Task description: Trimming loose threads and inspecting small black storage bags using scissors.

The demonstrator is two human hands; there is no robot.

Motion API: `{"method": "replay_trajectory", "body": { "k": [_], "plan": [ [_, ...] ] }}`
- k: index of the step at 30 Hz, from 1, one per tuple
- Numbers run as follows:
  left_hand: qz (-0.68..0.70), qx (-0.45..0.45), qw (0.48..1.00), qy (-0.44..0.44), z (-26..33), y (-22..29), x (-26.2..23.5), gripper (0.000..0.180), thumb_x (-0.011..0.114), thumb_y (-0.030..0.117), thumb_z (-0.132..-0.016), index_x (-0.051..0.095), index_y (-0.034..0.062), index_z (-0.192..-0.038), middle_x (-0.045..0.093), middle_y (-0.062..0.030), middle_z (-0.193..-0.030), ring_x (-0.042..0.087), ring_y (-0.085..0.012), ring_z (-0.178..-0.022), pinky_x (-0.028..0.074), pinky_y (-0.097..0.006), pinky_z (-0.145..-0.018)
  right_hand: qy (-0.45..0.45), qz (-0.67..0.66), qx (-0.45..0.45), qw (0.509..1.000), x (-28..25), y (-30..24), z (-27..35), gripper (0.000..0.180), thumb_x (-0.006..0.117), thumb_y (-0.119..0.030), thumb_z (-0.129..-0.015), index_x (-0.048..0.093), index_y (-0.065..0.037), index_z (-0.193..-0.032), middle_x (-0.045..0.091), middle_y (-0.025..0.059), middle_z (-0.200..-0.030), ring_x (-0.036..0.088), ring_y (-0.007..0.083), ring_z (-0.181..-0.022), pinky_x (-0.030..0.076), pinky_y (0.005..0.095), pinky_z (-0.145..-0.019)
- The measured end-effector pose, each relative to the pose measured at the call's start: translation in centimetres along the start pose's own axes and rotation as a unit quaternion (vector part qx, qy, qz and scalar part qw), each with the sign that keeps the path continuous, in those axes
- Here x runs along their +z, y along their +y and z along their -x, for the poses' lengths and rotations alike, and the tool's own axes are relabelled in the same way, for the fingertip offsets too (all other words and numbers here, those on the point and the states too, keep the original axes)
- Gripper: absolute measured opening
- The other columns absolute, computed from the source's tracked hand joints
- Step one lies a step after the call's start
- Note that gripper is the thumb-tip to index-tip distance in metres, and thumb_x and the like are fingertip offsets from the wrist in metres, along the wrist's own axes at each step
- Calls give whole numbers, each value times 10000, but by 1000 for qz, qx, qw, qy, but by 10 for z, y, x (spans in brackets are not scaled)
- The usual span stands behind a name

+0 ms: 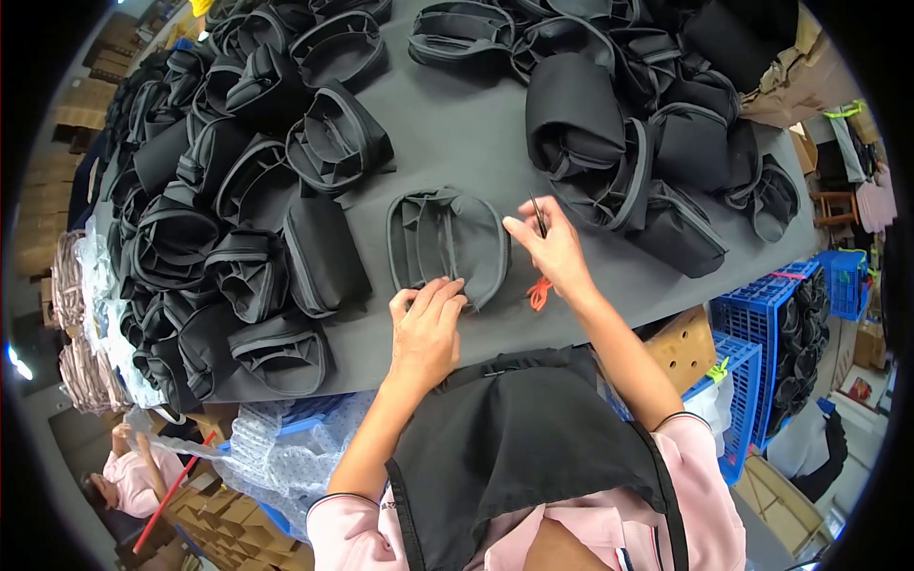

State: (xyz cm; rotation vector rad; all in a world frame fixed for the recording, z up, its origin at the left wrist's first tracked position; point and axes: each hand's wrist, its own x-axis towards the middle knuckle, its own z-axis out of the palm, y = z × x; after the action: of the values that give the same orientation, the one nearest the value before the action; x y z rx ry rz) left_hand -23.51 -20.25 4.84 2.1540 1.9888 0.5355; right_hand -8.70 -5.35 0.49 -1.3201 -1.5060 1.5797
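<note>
An open black zip pouch (482,249) lies in front of me, its inner divider pockets facing up. My left hand (425,335) grips the pouch's near rim, fingers curled over the edge and pressed together. Just beyond the pouch's right side, my right hand (555,246) is closed around a slim, dark, pointed tool (540,217), whose tip sticks up between thumb and fingers. The rest of that tool is hidden in the palm. An orange cord (540,294) dangles below the hand, seemingly tied to the tool.
Black pouches (181,238) crowd the left of the grey table (428,124); another heap (685,143) fills the right. Blue crates (738,381) and a perforated tan box (678,344) stand by the near right edge. Bubble wrap (276,452) hangs lower left. Another person (143,476) is farther off.
</note>
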Motion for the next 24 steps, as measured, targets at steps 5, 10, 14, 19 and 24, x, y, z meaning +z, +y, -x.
{"method": "replay_trajectory", "body": {
  "k": [5, 10, 14, 19, 24],
  "plan": [
    [161, -23, 986, 23, -11, 3, -4, 335, 493, -94, -685, 543, -20, -1007, 566, -122, -1142, 559, -267, -1023, 451, -360, -850, -81, 114, -45, 989, 17, -32, -30, 288, 665, -310, -788, 593, -52, -893, 500, -20, -697, 444, 48, -565, 364, 215, -429],
    [699, -409, 577, 101, -42, -16, 21, 389, 567, 205, -878, 482, -66, -1145, 573, -109, -1092, 559, -152, -975, 456, -323, -842, -170, 158, -84, 969, 23, -38, -12, 208, 623, -236, -786, 606, -43, -863, 518, -12, -620, 480, 69, -517, 428, 249, -421],
    [632, -427, 642, 73, -50, 9, 21, 565, 692, 303, -789, 472, -74, -1149, 583, -94, -958, 561, -134, -883, 457, -282, -775, -208, 64, 130, 967, 11, -35, 27, 180, 601, -211, -812, 608, -31, -804, 532, -3, -603, 453, 57, -456, 388, 225, -401],
    [466, -262, 841, 79, -44, 35, 17, 572, 743, 205, -705, 455, -49, -1130, 478, -117, -990, 538, -219, -855, 460, -320, -732, -81, -167, 107, 977, -1, -45, 32, 169, 597, -189, -840, 553, -28, -815, 515, -12, -612, 367, 21, -421, 281, 181, -392],
    [334, -212, 916, 67, -38, 41, 32, 580, 764, 206, -670, 444, -20, -1097, 468, -134, -985, 489, -292, -889, 421, -355, -762, -81, -129, 96, 984, -4, -41, 26, 148, 643, -146, -810, 537, -43, -813, 478, -34, -600, 369, 21, -434, 290, 174, -410]
  ]
}}
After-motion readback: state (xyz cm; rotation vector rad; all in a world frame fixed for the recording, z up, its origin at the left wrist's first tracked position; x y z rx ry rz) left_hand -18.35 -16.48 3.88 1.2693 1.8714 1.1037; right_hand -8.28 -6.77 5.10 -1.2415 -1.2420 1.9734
